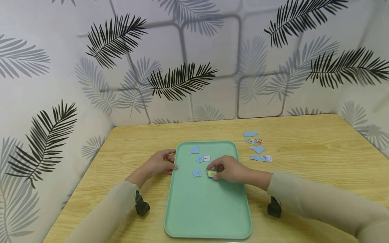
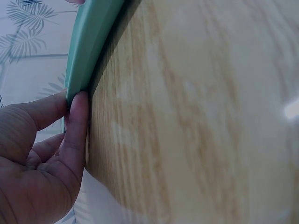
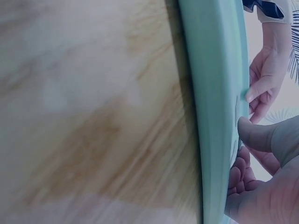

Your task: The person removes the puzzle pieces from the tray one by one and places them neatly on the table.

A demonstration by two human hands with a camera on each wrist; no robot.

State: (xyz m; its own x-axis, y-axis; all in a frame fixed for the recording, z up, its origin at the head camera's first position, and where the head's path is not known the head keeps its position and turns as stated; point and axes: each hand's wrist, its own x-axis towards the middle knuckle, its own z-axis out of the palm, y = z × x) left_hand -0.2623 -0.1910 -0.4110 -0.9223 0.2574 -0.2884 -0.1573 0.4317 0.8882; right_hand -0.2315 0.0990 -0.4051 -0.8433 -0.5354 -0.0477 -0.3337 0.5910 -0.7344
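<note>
On a wooden table lies a green tray (image 1: 209,216). My left hand (image 1: 161,162) holds the tray's left rim, its thumb and a finger on either side of the edge in the left wrist view. Over the tray, my right hand (image 1: 228,168) pinches a small cut paper piece with a yellow print (image 1: 211,173) between thumb and fingers, down at the tray's surface. Near it lie other blue pieces: a plain one (image 1: 194,150), a longer one with a white end (image 1: 203,158) and a jagged one (image 1: 196,172). The right wrist view barely shows the held piece.
Right of the tray, several cut pieces lie in a column on the table (image 1: 304,145): a blue strip (image 1: 250,134), a colourful piece (image 1: 254,140), a blue triangle (image 1: 258,149) and a printed strip (image 1: 261,158). A leaf-patterned curtain (image 1: 212,98) stands behind.
</note>
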